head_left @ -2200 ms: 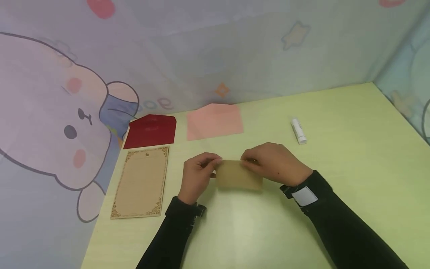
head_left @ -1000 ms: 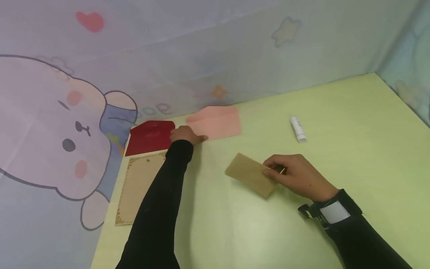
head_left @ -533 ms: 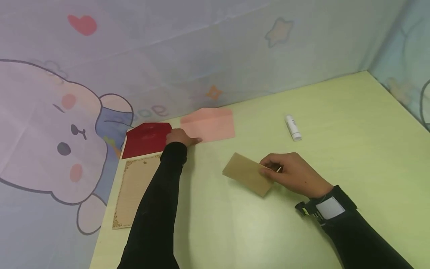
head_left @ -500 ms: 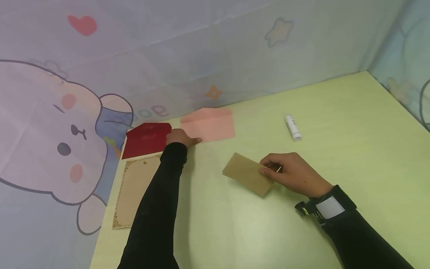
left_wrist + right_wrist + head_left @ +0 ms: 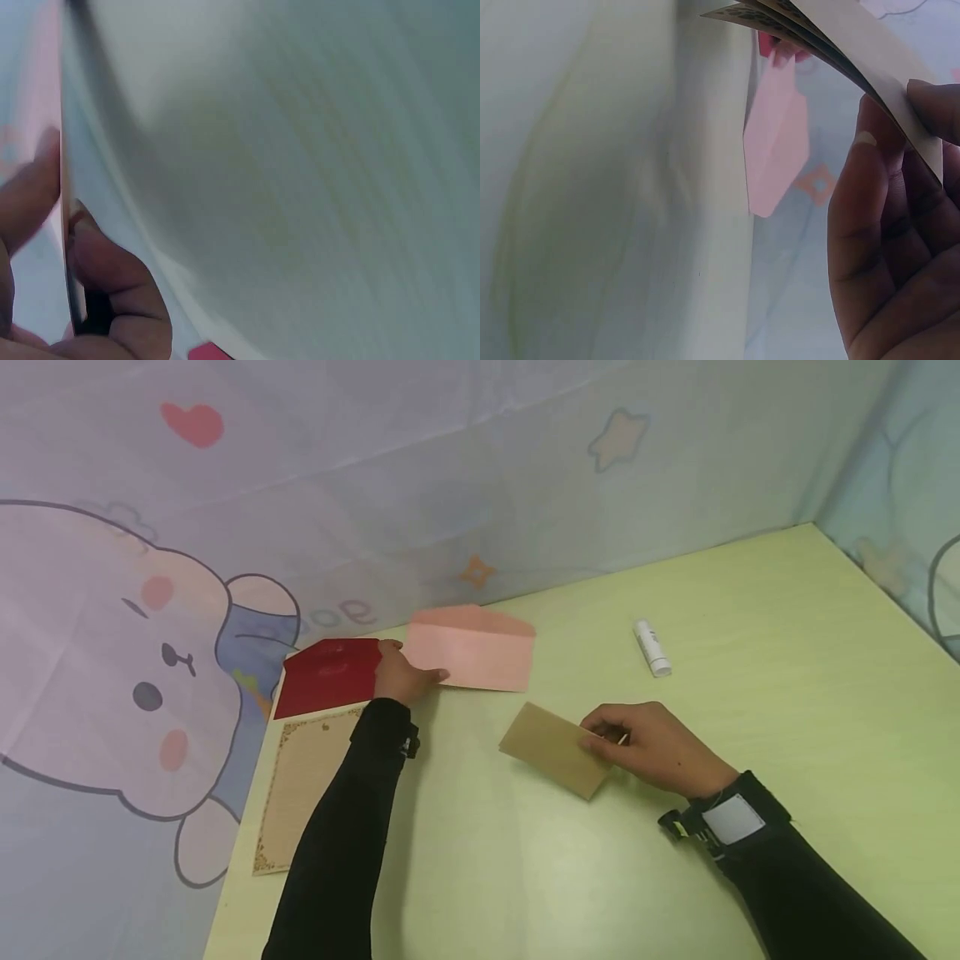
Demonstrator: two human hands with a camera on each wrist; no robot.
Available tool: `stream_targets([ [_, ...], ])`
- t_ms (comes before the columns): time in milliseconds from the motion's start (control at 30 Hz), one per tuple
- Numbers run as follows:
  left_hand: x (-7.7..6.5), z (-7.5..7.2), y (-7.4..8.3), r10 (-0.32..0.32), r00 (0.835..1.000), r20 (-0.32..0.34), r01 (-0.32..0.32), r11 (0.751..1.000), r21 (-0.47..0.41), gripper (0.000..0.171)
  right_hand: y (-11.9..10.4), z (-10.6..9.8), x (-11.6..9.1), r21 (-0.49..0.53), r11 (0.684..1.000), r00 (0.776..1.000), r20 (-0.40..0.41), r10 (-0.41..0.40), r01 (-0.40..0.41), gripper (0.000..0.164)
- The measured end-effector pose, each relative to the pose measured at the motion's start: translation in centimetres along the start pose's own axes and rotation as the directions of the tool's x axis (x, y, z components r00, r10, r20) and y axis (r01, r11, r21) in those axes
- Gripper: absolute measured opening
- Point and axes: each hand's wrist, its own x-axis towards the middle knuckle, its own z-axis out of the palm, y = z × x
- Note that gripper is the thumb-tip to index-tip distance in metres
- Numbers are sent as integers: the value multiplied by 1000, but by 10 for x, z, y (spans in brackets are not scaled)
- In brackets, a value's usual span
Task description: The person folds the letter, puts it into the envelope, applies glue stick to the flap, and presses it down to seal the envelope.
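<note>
My left hand [image 5: 401,677] pinches the left end of a pink envelope [image 5: 480,656], whose pointed flap stands open at the top. In the left wrist view the envelope [image 5: 63,165] shows edge-on between thumb and fingers. Farther right, my right hand [image 5: 648,747] pinches a folded tan sheet of paper [image 5: 551,747] by its right end, tilted down to the right. The right wrist view shows the folded sheet [image 5: 855,52] in several layers, with a dark printed pattern on the inner side. That view also has the pink envelope [image 5: 776,142] raised behind it.
A dark red envelope [image 5: 330,677] lies at the table's far left, right beside my left hand. Below it, a tan letter sheet with an ornate border [image 5: 300,793] is partly covered by my left sleeve. A white glue stick [image 5: 651,647] lies at the back right. A printed cloth [image 5: 360,485] hangs behind the table.
My left hand let go of the folded sheet, reached to the pink envelope and has now lifted it, tilting it toward me. My right hand kept the folded sheet and turned it askew.
</note>
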Motion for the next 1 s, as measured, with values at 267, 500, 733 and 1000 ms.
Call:
stream_targets([
  [267, -104, -30, 72, 31, 1000, -3, -27, 794, -607, 105, 4, -2, 1, -24, 1000, 1000, -6, -2, 2, 9],
  [500, -139, -37, 79, 113, 992, -60, -122, 687, -716, 56, 4, -3, 2, -8, 1000, 1000, -17, -14, 14, 8],
  [733, -160, -31, 65, 173, 981, -82, -179, 673, -718, 36, 3, -4, 3, 39, 999, 999, -29, -29, 30, 7],
  [1000, -170, -11, 43, 134, 990, 30, -50, 553, -832, 43, 7, 1, 1, 74, 997, 999, -31, -20, 22, 6],
])
